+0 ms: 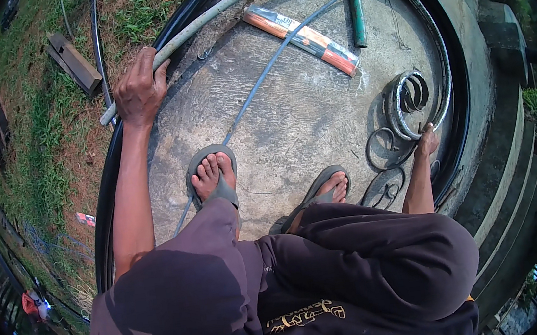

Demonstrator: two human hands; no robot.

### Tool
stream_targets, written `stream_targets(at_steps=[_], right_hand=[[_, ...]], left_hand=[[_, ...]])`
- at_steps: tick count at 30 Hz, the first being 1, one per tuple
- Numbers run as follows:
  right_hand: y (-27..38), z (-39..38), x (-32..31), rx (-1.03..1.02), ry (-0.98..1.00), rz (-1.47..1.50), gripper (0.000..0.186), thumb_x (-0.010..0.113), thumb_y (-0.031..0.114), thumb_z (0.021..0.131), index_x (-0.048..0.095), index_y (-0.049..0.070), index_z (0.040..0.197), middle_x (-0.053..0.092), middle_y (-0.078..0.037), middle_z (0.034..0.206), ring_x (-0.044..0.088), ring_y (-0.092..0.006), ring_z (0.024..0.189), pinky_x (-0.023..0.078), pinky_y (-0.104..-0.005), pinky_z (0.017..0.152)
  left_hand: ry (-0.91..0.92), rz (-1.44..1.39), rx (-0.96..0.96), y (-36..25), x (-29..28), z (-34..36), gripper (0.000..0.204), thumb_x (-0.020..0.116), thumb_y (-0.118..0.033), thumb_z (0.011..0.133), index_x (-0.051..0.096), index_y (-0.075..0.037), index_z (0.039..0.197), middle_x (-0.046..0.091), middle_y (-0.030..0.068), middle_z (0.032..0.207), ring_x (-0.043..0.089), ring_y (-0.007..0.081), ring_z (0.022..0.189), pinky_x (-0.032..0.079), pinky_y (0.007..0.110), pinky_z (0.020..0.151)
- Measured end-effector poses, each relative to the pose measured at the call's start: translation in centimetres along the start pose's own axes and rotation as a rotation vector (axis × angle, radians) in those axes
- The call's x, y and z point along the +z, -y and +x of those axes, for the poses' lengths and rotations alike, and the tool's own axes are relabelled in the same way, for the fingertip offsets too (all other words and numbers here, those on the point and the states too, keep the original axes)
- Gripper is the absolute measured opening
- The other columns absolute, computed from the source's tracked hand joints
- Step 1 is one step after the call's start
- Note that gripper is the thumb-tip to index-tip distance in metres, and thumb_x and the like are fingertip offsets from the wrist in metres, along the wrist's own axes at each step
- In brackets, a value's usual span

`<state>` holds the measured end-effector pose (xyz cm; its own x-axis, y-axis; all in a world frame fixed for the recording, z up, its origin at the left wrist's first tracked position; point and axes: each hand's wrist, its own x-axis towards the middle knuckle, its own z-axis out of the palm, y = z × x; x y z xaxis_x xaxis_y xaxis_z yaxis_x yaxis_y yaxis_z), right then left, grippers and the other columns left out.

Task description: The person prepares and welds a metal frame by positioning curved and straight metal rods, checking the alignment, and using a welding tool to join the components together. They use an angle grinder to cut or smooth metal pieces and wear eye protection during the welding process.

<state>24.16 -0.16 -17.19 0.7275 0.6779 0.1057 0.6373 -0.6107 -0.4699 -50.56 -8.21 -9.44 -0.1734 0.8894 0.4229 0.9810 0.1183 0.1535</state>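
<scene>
My left hand (142, 92) is wrapped round a long grey pipe (205, 17) near its end at the upper left. The pipe arches across the top and curves down the right side, where my right hand (427, 141) grips it. Just above my right hand lies a ring-shaped coil (399, 105) with dark bands inside, and loose black loops (387, 166) lie beside it on the concrete. A thick black hose (452, 34) curves outside the grey pipe.
A clear package with orange ends (300, 38) and a green cylinder (357, 18) lie on the concrete slab (270, 127). A thin blue cable (253, 93) runs under my left foot. Grass (36, 161) with wooden pieces (74, 64) is at left, concrete steps (502, 180) at right.
</scene>
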Motion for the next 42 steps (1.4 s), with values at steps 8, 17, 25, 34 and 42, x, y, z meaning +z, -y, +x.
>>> stream_targets(at_steps=[8, 17, 25, 34, 42], right_hand=[[1.3, -0.8, 0.2, 0.075, 0.006, 0.044, 0.056, 0.062, 0.050, 0.090, 0.070, -0.006, 0.087, 0.067, -0.019, 0.079, 0.061, -0.0319, 0.076, 0.043, -0.0481, 0.073], [0.3, -0.3, -0.3, 0.032, 0.071, 0.043, 0.062, 0.052, 0.056, 0.093, 0.075, -0.001, 0.090, 0.071, -0.017, 0.084, 0.064, -0.0285, 0.082, 0.044, -0.0436, 0.078], [1.2, -1.1, -0.1, 0.060, 0.050, 0.032, 0.060, 0.056, 0.055, 0.092, 0.074, -0.002, 0.088, 0.070, -0.017, 0.081, 0.062, -0.0285, 0.076, 0.044, -0.0433, 0.073], [0.3, -0.5, 0.6, 0.152, -0.028, 0.035, 0.057, 0.065, 0.051, 0.086, 0.070, -0.005, 0.087, 0.069, -0.020, 0.084, 0.064, -0.0357, 0.082, 0.045, -0.0484, 0.077], [1.0, -1.5, 0.3, 0.103, -0.019, 0.112, 0.050, 0.070, 0.045, 0.084, 0.070, -0.005, 0.090, 0.069, -0.019, 0.085, 0.065, -0.0337, 0.081, 0.046, -0.0456, 0.077]], left_hand=[[0.004, -0.004, -0.018, 0.0, -0.2, 0.0, 0.033, 0.073, -0.029, 0.087, 0.064, -0.012, 0.113, 0.071, 0.0067, 0.109, 0.071, 0.0276, 0.089, 0.057, 0.038, 0.073], [-0.002, -0.004, -0.029, -0.7, -0.1, 0.3, 0.033, 0.072, -0.030, 0.087, 0.063, -0.012, 0.112, 0.071, 0.0059, 0.109, 0.071, 0.0270, 0.088, 0.057, 0.038, 0.073], [-0.004, 0.039, -0.034, -0.7, 0.2, 0.1, 0.039, 0.073, -0.026, 0.085, 0.062, -0.010, 0.118, 0.069, 0.0083, 0.116, 0.070, 0.0278, 0.098, 0.057, 0.038, 0.081], [0.000, 0.004, -0.011, -0.7, 0.3, 0.4, 0.036, 0.073, -0.022, 0.085, 0.062, -0.010, 0.117, 0.069, 0.0093, 0.114, 0.070, 0.0299, 0.096, 0.056, 0.039, 0.080], [0.007, 0.013, -0.012, -0.4, 0.2, 0.4, 0.034, 0.072, -0.022, 0.087, 0.062, -0.011, 0.118, 0.070, 0.0090, 0.111, 0.070, 0.0307, 0.093, 0.055, 0.040, 0.077]])
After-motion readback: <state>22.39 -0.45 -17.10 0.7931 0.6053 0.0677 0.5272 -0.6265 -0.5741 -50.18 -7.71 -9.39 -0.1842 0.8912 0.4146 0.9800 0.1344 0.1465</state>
